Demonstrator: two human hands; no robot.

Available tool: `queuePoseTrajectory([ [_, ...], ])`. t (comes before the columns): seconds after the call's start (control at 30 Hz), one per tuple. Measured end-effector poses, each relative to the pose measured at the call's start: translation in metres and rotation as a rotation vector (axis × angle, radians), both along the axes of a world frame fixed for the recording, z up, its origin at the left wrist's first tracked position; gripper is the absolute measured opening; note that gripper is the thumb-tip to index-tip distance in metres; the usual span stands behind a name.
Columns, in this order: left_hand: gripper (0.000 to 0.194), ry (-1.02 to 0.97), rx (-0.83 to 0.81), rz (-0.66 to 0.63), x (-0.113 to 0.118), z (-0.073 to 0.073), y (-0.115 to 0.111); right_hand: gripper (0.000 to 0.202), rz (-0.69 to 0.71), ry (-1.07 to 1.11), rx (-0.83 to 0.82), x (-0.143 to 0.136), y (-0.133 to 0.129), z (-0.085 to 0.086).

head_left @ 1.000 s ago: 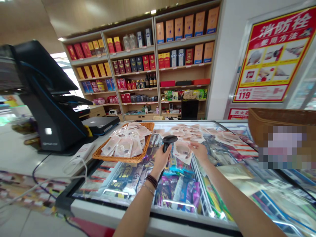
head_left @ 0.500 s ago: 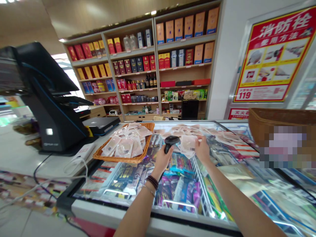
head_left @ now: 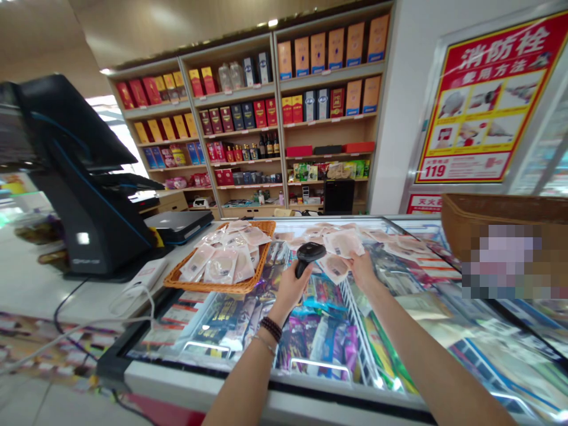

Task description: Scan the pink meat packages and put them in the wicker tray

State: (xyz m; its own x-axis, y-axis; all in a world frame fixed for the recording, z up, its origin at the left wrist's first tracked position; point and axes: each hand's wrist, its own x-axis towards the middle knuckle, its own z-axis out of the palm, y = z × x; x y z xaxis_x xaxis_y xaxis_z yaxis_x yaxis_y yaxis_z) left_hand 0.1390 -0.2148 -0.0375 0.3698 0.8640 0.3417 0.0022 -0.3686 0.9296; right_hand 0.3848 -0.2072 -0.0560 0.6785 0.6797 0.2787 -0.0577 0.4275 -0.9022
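My left hand (head_left: 290, 288) is wrapped round the handle of a black barcode scanner (head_left: 310, 252), whose head points right. My right hand (head_left: 362, 271) pinches the lower right edge of a clear packet (head_left: 344, 242) with a pale, flat item inside. Just below it lies another packet (head_left: 335, 267), near my right fingertips. More such packets (head_left: 402, 242) are spread over the freezer's glass top behind and to the right. On the left, an orange wicker basket (head_left: 239, 288) holds several similar packets.
A chest freezer (head_left: 248, 378) with coloured packs under glass lies below my arms. A black register (head_left: 95, 219), a flat dark device (head_left: 181, 225) and cables stand left. A brown basket (head_left: 461, 222) is at the right; shelves (head_left: 284, 177) of boxes stand behind.
The packet in my right hand has moved up and turned flatter, uncovering the packet below it. My left hand stays round the scanner. The view has shifted slightly.
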Motion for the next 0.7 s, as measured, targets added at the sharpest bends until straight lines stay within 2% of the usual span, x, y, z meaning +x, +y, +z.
queuePoseTrajectory([
  [0.17,0.057,0.034,-0.021,-0.064,-0.002,0.004,-0.005,0.048,-0.101,0.090,-0.046,-0.005,0.000,0.000],
  [0.3,0.057,0.059,-0.028,-0.105,-0.004,0.008,-0.007,0.056,-0.052,-0.030,-0.038,-0.012,-0.004,0.004],
  [0.47,0.058,0.049,-0.032,-0.113,-0.003,0.008,-0.007,0.063,-0.033,0.017,-0.001,-0.021,-0.006,0.009],
  [0.7,0.056,0.086,-0.021,-0.148,-0.004,0.006,-0.006,0.057,-0.079,-0.017,-0.059,-0.017,-0.004,0.004],
])
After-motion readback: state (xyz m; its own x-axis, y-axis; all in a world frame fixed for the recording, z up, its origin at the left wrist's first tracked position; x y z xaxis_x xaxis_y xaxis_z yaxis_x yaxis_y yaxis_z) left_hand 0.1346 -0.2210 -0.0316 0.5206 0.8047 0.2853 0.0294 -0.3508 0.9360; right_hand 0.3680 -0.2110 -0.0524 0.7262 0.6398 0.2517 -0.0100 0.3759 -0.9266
